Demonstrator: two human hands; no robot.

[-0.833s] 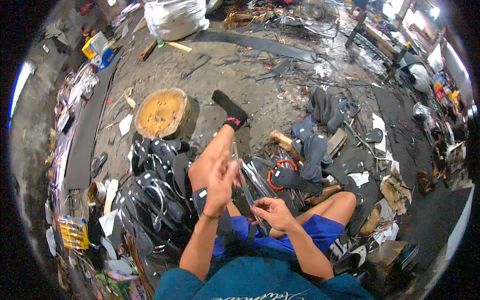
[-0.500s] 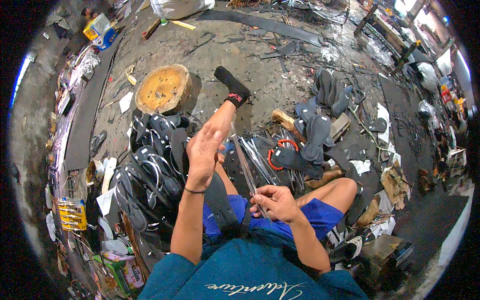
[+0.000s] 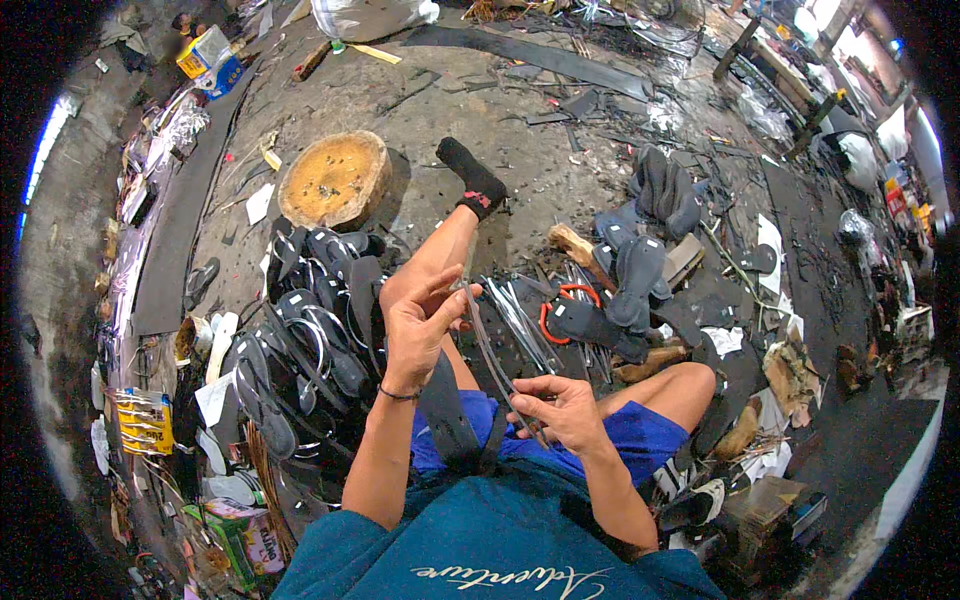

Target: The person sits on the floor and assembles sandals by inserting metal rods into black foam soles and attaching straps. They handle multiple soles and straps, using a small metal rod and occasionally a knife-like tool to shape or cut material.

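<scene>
My right hand (image 3: 560, 412) pinches the lower end of a bundle of thin, flexible, greyish strips (image 3: 487, 340) above my lap. The strips rise in a slight curve toward my left hand (image 3: 415, 330), whose thumb and fingers close around their upper end. Exactly how many strips there are is hard to make out. A long dark sole-like piece (image 3: 447, 410) lies across my blue shorts, beneath the hands. Just beyond the strips, more pale thin rods or strips (image 3: 525, 322) lie in a pile on the ground.
Black flip-flops (image 3: 320, 340) are heaped at my left. Red-orange-handled scissors (image 3: 546, 325) lie at the right by dark soles (image 3: 632, 275) and a wooden piece (image 3: 575, 248). Farther off stands a round wood block (image 3: 335, 180). A dark long sheet (image 3: 530, 55) crosses the far floor.
My left hand has gone from flat and upright beside the strips to fingers closing on their upper end. The strips now bow slightly. My right hand keeps its pinch.
</scene>
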